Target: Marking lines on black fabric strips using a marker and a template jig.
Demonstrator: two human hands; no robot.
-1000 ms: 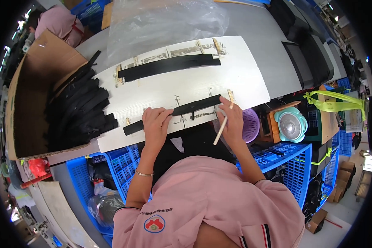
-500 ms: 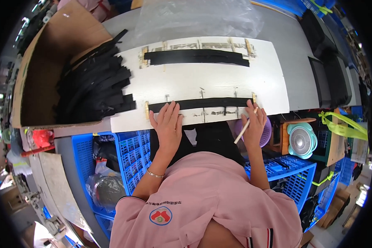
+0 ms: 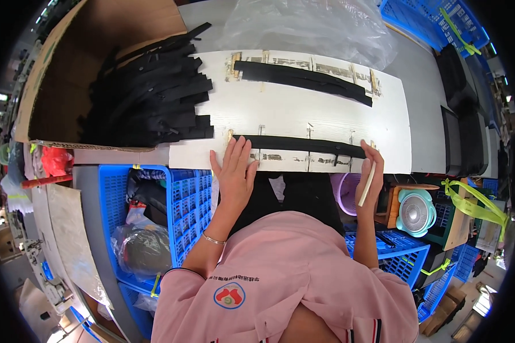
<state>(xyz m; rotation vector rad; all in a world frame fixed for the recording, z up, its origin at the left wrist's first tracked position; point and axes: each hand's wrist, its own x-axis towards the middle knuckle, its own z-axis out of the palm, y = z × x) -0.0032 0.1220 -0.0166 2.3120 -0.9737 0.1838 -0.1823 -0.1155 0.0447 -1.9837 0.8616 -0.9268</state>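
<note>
On a white board (image 3: 286, 112) marked with tape strips and dark lines lies a long black zipper (image 3: 297, 143), straight along the near edge, a small pull hanging below it near its right end. The fingers of my left hand (image 3: 234, 180) lie stretched over its left end. My right hand (image 3: 377, 186) holds a white pencil-like stick (image 3: 367, 187), pointing down toward me, while its fingertips touch the zipper's right end. A second black zipper (image 3: 303, 79) lies slightly slanted across the board's far part, with neither hand on it.
Left of the board, a heap of black zippers (image 3: 154, 94) spills out of an open cardboard box (image 3: 57, 74). Clear plastic sheeting (image 3: 309, 28) lies behind the board. Black cases (image 3: 460, 114) stand at the right. Below are blue crates (image 3: 191, 211), a purple basket (image 3: 344, 194) and a teal fan (image 3: 416, 212).
The view has shifted, so the board sits further right and slightly turned. My right hand has turned more upright at the near zipper's right end, still with the stick. My left hand stays at the left end.
</note>
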